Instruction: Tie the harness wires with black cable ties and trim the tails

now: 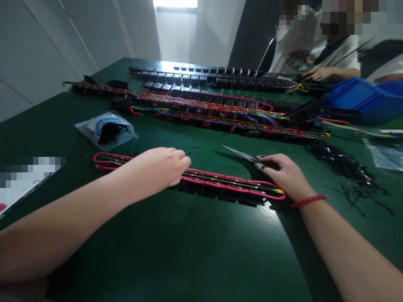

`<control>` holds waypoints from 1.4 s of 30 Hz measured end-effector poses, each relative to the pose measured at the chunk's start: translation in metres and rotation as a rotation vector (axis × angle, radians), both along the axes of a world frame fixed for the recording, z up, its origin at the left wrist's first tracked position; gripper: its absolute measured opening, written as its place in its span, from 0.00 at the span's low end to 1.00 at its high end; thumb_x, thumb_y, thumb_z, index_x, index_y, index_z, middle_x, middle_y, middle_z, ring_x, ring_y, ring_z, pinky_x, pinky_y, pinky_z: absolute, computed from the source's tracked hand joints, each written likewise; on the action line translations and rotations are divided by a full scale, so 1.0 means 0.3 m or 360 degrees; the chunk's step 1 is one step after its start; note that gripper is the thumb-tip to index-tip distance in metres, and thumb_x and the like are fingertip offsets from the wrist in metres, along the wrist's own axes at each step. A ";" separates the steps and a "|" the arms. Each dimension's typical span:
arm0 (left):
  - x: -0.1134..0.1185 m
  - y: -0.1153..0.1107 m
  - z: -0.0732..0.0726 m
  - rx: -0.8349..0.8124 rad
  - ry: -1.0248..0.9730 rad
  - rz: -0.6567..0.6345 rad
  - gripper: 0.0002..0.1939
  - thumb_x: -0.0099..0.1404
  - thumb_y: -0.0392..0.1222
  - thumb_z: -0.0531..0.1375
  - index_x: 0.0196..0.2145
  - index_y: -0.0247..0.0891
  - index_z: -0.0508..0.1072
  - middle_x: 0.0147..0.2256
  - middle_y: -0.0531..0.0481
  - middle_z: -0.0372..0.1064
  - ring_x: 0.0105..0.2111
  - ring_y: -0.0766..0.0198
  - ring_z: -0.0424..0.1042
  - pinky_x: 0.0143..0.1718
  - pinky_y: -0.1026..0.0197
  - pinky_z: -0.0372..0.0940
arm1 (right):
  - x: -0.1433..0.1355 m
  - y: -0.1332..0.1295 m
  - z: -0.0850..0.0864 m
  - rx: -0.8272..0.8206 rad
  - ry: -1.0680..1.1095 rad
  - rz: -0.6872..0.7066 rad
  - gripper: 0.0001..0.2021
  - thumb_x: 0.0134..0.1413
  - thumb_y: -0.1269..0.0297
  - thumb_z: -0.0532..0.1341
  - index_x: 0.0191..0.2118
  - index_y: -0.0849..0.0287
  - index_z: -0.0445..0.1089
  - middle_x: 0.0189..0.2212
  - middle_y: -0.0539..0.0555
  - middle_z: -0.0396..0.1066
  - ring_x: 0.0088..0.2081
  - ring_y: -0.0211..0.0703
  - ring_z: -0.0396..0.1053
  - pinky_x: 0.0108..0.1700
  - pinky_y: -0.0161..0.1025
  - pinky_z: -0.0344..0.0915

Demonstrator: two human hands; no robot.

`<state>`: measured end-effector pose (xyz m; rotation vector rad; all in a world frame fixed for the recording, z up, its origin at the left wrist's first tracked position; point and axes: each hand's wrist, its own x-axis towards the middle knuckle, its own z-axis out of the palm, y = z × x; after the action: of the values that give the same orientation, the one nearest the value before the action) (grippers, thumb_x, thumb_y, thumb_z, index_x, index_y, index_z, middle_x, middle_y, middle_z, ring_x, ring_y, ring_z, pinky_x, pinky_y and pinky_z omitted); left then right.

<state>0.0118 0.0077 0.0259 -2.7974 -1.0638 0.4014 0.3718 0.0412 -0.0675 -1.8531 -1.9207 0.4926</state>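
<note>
In front of me lies a long black socket strip (217, 184) with red wires looped along it and thin metal bars down its middle. My left hand (163, 165) reaches over the strip with its fingers curled closed; the fingertips are turned away, so what they pinch is hidden. Dark handled scissors (248, 157) are in the closed fingers of my right hand (285, 174), just beyond the strip's right end. Their blades point left, above the table. Green-yellow sleeving (278, 191) shows at the wire loop near my right wrist.
A plastic bag of black cable ties (108, 130) lies at left. More wired socket strips (201, 107) stretch across the back. Loose black ties (343, 165) are heaped at right, near a blue bin (362, 98). A co-worker's hand (317, 74) rests at the far side.
</note>
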 end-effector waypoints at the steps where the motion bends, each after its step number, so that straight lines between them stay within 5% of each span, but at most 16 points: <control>1: -0.005 0.025 0.008 0.0094 -0.0063 0.0065 0.08 0.71 0.33 0.53 0.40 0.33 0.72 0.37 0.45 0.73 0.37 0.58 0.75 0.39 0.58 0.66 | 0.001 0.002 -0.003 0.0012 0.0002 0.0003 0.14 0.47 0.60 0.61 0.40 0.59 0.76 0.43 0.60 0.74 0.46 0.56 0.71 0.53 0.53 0.67; 7: -0.026 0.053 -0.011 0.0211 -0.0156 0.0321 0.09 0.74 0.39 0.52 0.42 0.36 0.70 0.36 0.48 0.74 0.36 0.57 0.76 0.33 0.60 0.64 | 0.013 0.015 -0.030 0.0084 0.0030 -0.0016 0.13 0.44 0.62 0.61 0.37 0.57 0.77 0.40 0.59 0.75 0.44 0.57 0.72 0.50 0.54 0.69; 11: -0.012 -0.033 -0.018 -0.0205 -0.0096 0.0365 0.09 0.73 0.39 0.53 0.40 0.40 0.74 0.36 0.48 0.76 0.36 0.56 0.78 0.30 0.60 0.64 | 0.020 0.016 -0.035 0.0085 0.0039 -0.0020 0.13 0.44 0.60 0.61 0.37 0.57 0.77 0.40 0.60 0.75 0.43 0.58 0.72 0.49 0.55 0.69; 16: 0.055 -0.133 -0.079 -0.0547 0.0153 0.0173 0.10 0.62 0.31 0.63 0.42 0.39 0.76 0.30 0.48 0.77 0.28 0.54 0.77 0.22 0.61 0.59 | 0.018 0.014 -0.033 0.0081 0.0037 -0.0018 0.12 0.45 0.60 0.62 0.37 0.55 0.76 0.41 0.60 0.75 0.44 0.60 0.72 0.49 0.57 0.70; 23: 0.129 -0.157 -0.161 -0.0471 0.0237 0.0032 0.14 0.58 0.31 0.68 0.43 0.35 0.76 0.28 0.45 0.76 0.27 0.54 0.77 0.21 0.62 0.59 | 0.019 0.014 -0.026 0.0086 0.0023 -0.0013 0.12 0.44 0.60 0.62 0.36 0.56 0.76 0.41 0.60 0.75 0.44 0.61 0.73 0.50 0.59 0.69; 28: 0.091 -0.136 -0.102 -0.0347 0.0176 0.0058 0.06 0.63 0.30 0.63 0.39 0.36 0.74 0.25 0.48 0.73 0.23 0.57 0.74 0.19 0.63 0.51 | 0.019 0.015 -0.030 0.0097 0.0015 -0.0010 0.12 0.44 0.61 0.61 0.36 0.55 0.76 0.40 0.60 0.75 0.44 0.60 0.73 0.50 0.58 0.70; 34: 0.005 -0.017 -0.037 0.0436 -0.0326 0.0341 0.09 0.74 0.40 0.51 0.38 0.40 0.70 0.29 0.52 0.73 0.29 0.56 0.76 0.25 0.60 0.51 | 0.022 0.014 -0.039 0.0111 0.0011 -0.0005 0.12 0.45 0.60 0.62 0.37 0.55 0.75 0.41 0.60 0.75 0.44 0.61 0.73 0.49 0.59 0.70; 42: -0.033 0.053 -0.069 0.0155 -0.0333 0.0496 0.12 0.73 0.48 0.53 0.44 0.40 0.72 0.39 0.48 0.76 0.39 0.54 0.76 0.35 0.57 0.64 | 0.021 0.014 -0.036 0.0099 -0.0004 -0.0018 0.13 0.45 0.59 0.62 0.38 0.56 0.76 0.42 0.60 0.75 0.45 0.60 0.73 0.51 0.58 0.69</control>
<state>0.0018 0.0236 0.0053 -2.6346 -1.5282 0.0809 0.3779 0.0453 -0.0784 -1.8252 -1.9041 0.4226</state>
